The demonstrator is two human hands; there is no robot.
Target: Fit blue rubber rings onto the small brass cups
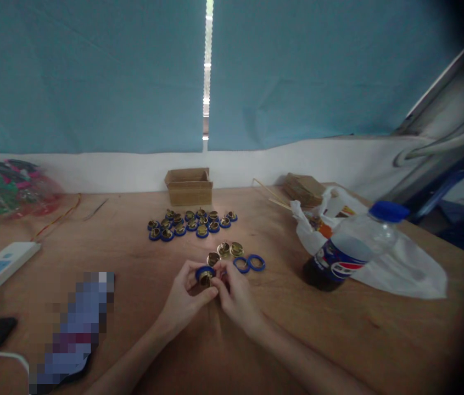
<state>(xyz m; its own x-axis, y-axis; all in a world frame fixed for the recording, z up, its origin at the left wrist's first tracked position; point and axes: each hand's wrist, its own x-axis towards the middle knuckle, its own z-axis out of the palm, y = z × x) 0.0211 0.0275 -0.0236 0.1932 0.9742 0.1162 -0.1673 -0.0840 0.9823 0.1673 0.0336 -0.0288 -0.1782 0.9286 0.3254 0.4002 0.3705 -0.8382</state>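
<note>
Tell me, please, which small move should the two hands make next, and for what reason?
I would probably press the held blue ring evenly around its gold piece: left hand and right hand both hold the pair, and full seating cannot be confirmed. The grouped pieces before the cardboard box sit in similar rings.

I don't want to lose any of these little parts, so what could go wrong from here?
The blue-rimmed metal piece could slip, since only fingertips of the left hand and right hand seem to steady it. The two loose blue rings lie just beyond the right hand, which might knock them away.
</note>
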